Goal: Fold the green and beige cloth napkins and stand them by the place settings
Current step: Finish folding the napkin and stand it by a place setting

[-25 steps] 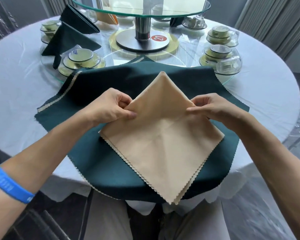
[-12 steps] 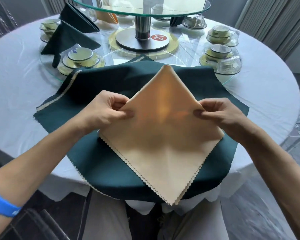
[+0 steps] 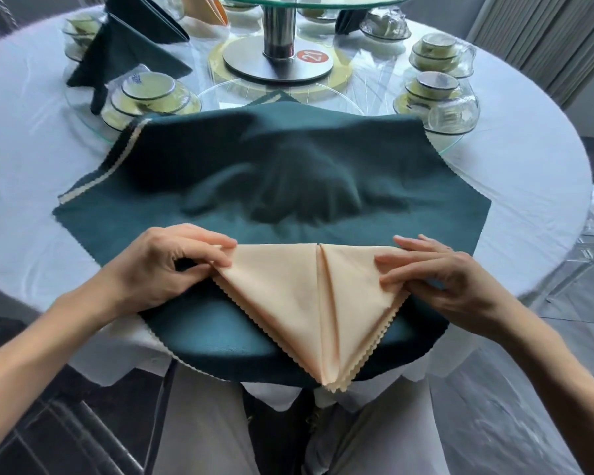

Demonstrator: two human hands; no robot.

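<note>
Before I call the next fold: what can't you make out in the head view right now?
- Left hand fingertips: tucked at the beige napkin corner, so the grip is unclear.
- Green cloth centre: motion-blurred; its folds are unreadable.
- Glass turntable: cut off by the top edge.
- Far folded napkins: partly behind the turntable.
- Table near edge: covered by the green cloth.

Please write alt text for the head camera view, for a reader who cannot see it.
Two hands, left hand and right hand, pinch the side corners of a beige napkin folded into a downward-pointing triangle. It lies on a green cloth spread over a round white table. Behind stand stacked cups and folded green napkins.
</note>
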